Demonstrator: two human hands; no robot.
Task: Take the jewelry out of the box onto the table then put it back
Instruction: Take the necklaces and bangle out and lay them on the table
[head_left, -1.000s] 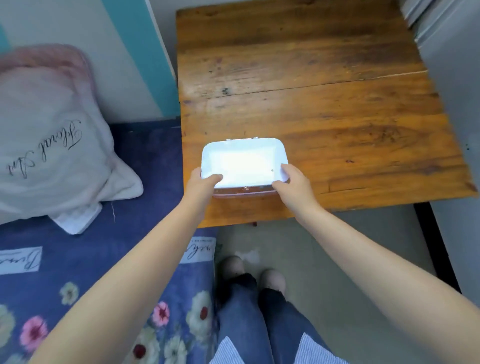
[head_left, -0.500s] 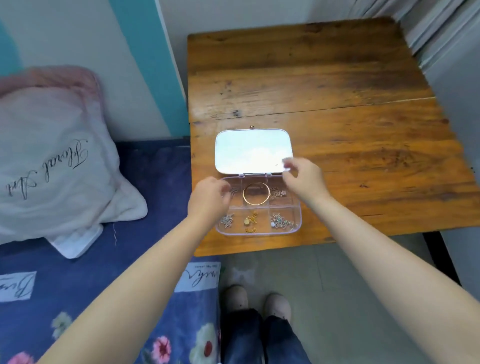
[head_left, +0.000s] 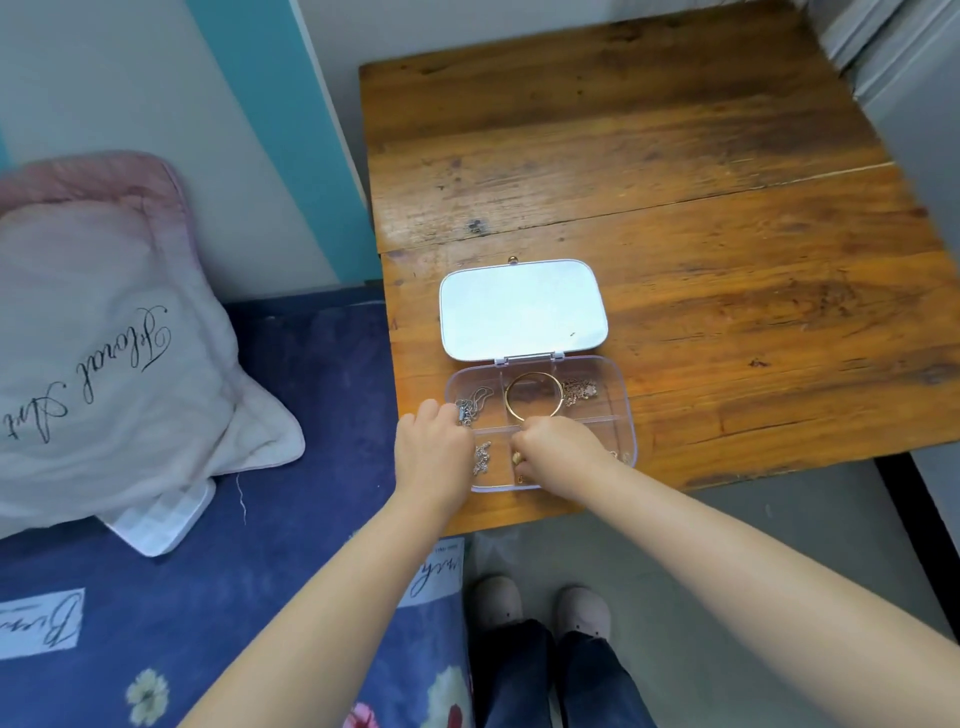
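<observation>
Both hands have dropped from the lid into the clear plastic compartmented jewelry box (head_left: 618, 410) near the wooden tabletop's (head_left: 727, 291) front edge. The right hand (head_left: 558, 449) pinches in the front middle compartment; what its grip holds is hidden. The left hand (head_left: 434, 449), curled loosely, rests at the box's left wall beside a silver chain (head_left: 470, 405). A gold bangle (head_left: 534, 395) lies behind, mirrored lid (head_left: 522, 309) open flat.

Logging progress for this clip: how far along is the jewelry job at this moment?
Done: the clear box sits on the wooden table, its lid laid flat open. In hand: the right hand reaches into the near middle compartment; the left hand rests at the box's left edge. Left: nothing lies on the table yet; the gold bangle and chains remain inside, so unloading and refilling both remain.
</observation>
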